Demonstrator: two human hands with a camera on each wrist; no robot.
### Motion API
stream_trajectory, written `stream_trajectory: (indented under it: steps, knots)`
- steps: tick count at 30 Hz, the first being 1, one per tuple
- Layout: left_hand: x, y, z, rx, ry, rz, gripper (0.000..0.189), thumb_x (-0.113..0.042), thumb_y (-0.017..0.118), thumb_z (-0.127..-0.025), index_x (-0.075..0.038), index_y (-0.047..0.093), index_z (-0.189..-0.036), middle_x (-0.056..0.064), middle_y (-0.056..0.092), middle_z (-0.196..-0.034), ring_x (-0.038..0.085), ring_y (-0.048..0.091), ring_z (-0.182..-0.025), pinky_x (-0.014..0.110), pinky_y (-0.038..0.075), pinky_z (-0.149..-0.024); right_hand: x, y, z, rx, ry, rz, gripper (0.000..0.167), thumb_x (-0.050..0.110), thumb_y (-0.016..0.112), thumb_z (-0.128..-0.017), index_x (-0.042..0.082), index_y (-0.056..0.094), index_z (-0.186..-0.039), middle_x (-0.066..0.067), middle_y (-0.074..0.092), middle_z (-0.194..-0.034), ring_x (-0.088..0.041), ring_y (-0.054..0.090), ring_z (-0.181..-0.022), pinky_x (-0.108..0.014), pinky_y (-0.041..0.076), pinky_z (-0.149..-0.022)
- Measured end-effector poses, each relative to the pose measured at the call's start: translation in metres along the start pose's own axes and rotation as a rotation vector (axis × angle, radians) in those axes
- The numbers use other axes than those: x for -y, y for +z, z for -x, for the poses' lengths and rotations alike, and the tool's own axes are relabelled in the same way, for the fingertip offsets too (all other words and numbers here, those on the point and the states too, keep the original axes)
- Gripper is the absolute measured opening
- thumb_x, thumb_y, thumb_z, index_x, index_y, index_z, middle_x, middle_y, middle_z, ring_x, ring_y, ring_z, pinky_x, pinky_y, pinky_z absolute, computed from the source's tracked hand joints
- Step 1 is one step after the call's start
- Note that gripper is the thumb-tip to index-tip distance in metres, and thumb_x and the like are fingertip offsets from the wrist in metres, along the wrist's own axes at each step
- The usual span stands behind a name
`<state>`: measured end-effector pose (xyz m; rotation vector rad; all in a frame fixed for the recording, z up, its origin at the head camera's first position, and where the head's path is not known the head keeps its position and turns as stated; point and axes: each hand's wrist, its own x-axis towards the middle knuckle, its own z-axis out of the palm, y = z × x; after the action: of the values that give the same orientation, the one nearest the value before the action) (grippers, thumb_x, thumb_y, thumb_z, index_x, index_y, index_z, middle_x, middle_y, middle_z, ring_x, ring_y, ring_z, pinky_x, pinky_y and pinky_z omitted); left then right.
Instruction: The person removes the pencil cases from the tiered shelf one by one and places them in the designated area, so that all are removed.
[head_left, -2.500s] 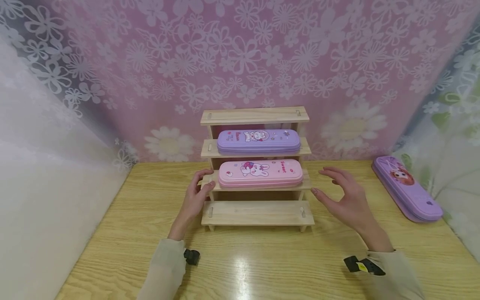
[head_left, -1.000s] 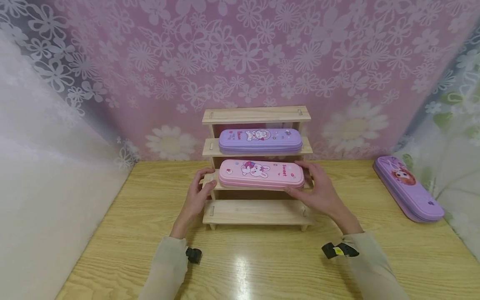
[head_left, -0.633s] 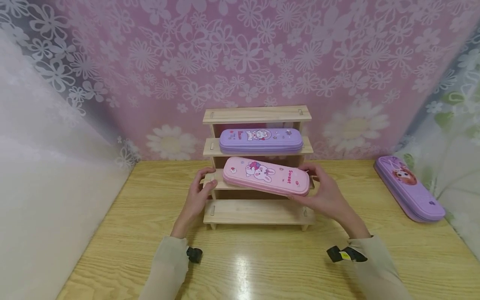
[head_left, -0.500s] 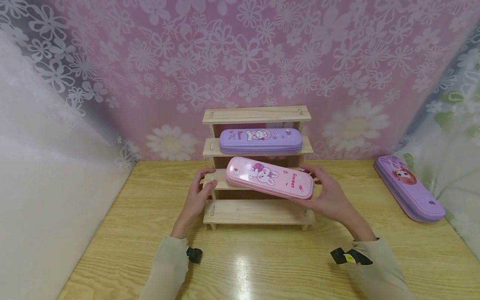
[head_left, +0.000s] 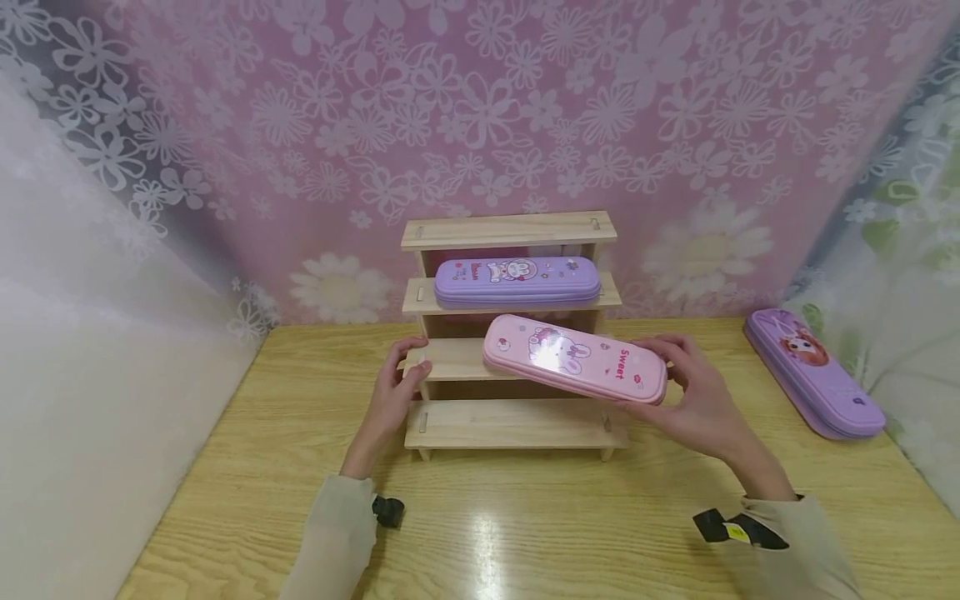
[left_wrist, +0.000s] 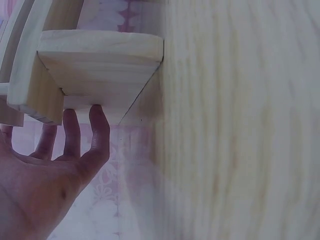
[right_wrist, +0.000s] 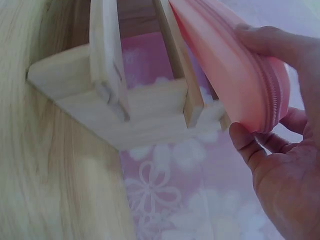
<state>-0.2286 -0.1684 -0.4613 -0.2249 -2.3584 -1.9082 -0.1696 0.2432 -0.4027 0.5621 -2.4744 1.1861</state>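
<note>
My right hand (head_left: 701, 400) pinches the right end of a pink zippered pencil case (head_left: 592, 363) with a bunny and the word "Sweet". The case slants over the third board from the top, its left end higher. In the right wrist view, the thumb and fingertips sit on either side of the zip (right_wrist: 270, 85). My left hand (head_left: 395, 379) grips the left end of that same board on the stepped wooden shelf (head_left: 517, 425). In the left wrist view, its fingertips (left_wrist: 97, 112) reach the shelf's side panel. A purple pencil case (head_left: 517, 281) lies on the board above.
Another purple pencil case (head_left: 816, 373), with a girl's picture, lies on the wood-grain table (head_left: 315, 517) at the right. A pink flowered cloth (head_left: 480, 108) hangs behind the shelf. Pale cloths (head_left: 105, 350) close off both sides.
My right hand came in from the right, took hold of the pink pencil case, tilted it and drew it rightward off its board. The left hand stays on the shelf.
</note>
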Motion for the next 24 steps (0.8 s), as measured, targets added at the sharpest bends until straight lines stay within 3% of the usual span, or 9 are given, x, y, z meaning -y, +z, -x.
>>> stream_trajectory:
  steps: [10, 18, 24]
  knots:
    - [0.002, -0.001, 0.000, -0.007, 0.004, -0.003, 0.034, -0.024, 0.058, -0.104, -0.022, 0.054, -0.138, 0.009, 0.039, -0.151, 0.024, 0.054, -0.096, 0.035, 0.054, -0.075, -0.016, -0.024, 0.019, -0.067, 0.004, -0.113, 0.073, -0.014, 0.087, -0.066, 0.001, 0.060, -0.132, 0.009, 0.050, -0.126, -0.005, 0.048, -0.107, -0.006, 0.042, -0.085]
    - [0.004, -0.001, -0.001, -0.005, 0.010, 0.006, 0.033, -0.023, 0.057, -0.105, -0.021, 0.054, -0.138, 0.008, 0.040, -0.150, 0.024, 0.054, -0.097, 0.033, 0.054, -0.075, -0.026, -0.047, 0.034, -0.157, 0.033, -0.088, 0.074, -0.020, 0.086, -0.060, -0.005, 0.061, -0.128, 0.008, 0.054, -0.119, -0.003, 0.050, -0.102, -0.002, 0.043, -0.084]
    - [0.003, -0.001, 0.000, 0.004, 0.013, 0.022, 0.034, -0.022, 0.057, -0.105, -0.018, 0.054, -0.138, 0.010, 0.039, -0.149, 0.023, 0.053, -0.097, 0.036, 0.054, -0.075, -0.034, -0.066, 0.045, -0.190, 0.042, -0.083, 0.074, -0.026, 0.081, -0.060, -0.007, 0.059, -0.128, 0.007, 0.055, -0.123, -0.003, 0.054, -0.101, -0.002, 0.044, -0.083]
